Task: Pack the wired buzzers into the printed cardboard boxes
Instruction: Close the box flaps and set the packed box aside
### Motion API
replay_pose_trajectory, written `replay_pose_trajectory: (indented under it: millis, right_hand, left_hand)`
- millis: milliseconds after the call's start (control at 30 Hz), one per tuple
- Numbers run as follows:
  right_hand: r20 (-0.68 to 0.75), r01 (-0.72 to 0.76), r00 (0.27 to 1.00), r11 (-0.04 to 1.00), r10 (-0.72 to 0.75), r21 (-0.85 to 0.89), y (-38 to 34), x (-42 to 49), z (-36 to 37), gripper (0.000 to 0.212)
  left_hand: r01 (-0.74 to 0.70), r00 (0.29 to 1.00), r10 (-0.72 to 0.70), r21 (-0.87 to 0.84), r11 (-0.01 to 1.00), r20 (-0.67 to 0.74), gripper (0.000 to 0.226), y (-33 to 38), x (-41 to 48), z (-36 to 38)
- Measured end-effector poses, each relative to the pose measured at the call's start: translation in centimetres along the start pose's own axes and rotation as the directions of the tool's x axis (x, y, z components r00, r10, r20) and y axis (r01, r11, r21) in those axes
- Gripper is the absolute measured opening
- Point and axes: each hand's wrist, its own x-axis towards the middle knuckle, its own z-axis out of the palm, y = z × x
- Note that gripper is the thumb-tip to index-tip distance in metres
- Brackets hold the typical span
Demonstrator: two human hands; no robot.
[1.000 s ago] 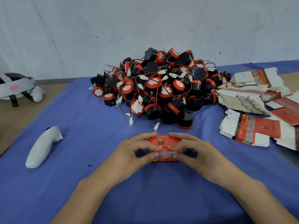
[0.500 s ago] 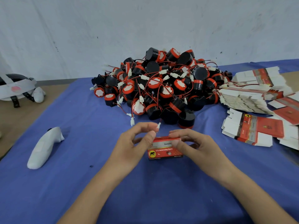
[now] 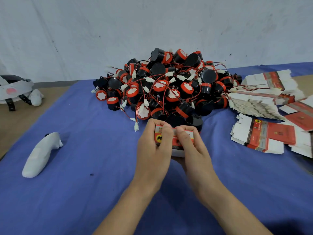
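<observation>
Mid-table (image 3: 84, 192), L hand (image 3: 152, 148), R hand (image 3: 194, 148) grip elephant-logo box (image 3: 175, 141).

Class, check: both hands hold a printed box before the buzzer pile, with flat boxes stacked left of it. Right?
No: the head view shows flat boxes stacked right of the buzzer pile. The left hand and right hand hold the printed box.

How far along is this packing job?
Early days. No packed boxes stand aside in view. The left hand and right hand grip one red printed cardboard box; whether it holds a buzzer is hidden. Left to do: the big heap of black-and-red wired buzzers and stacks of flat unfolded boxes.
</observation>
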Motion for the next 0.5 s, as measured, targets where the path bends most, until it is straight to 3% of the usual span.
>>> replay_pose_trajectory:
  millis: [200, 500]
  right_hand:
    - [-0.136, 0.029, 0.99, 0.999, -0.023, 0.043, -0.5, 0.2, 0.5, 0.023]
    - [-0.161, 0.054, 0.986, 0.996, -0.042, 0.068, -0.3, 0.2, 0.3, 0.031]
  left_hand:
    - [-0.035, 0.998, 0.036, 0.027, 0.999, -0.049, 0.012, 0.2, 0.0, 1.1]
    - [-0.051, 0.998, 0.05, -0.01, 0.999, -0.03, 0.02, 0.5, -0.2, 1.4]
